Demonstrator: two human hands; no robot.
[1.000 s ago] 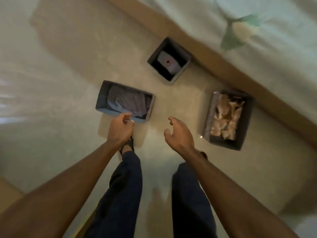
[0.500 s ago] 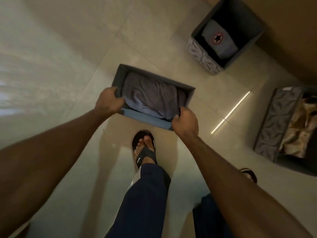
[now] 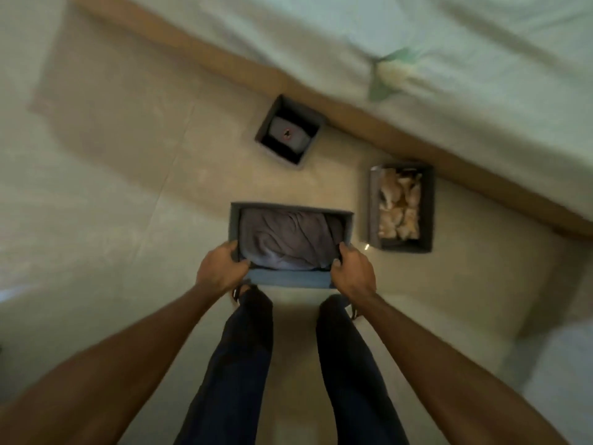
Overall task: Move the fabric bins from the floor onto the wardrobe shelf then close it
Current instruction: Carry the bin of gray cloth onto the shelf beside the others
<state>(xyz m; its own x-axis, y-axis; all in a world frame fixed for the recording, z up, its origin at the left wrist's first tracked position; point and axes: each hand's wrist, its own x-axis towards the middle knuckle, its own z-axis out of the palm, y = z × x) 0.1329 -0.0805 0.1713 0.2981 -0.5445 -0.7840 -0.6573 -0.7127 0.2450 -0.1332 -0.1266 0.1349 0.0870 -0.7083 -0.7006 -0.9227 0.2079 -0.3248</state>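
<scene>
A grey fabric bin (image 3: 290,279) with folded grey cloth inside is held above the floor in front of my legs. My left hand (image 3: 220,271) grips its near left corner and my right hand (image 3: 353,273) grips its near right corner, thumbs over the rim. A small square grey bin (image 3: 266,123) holding a folded grey garment sits on the floor farther off, close to the bed. A third grey bin (image 3: 428,203) filled with beige items rests on the floor to the right. The wardrobe is out of view.
A bed with a brown wooden frame (image 3: 321,94) and a pale green sheet (image 3: 449,59) runs diagonally across the top right. Beige floor tiles (image 3: 128,187) spread out to the left. My legs in dark trousers (image 3: 244,364) stand below the held bin.
Both hands reached down, took hold of the bin with grey cloth and lifted it off the floor. The view has risen from the crouch, so the other bins look smaller.
</scene>
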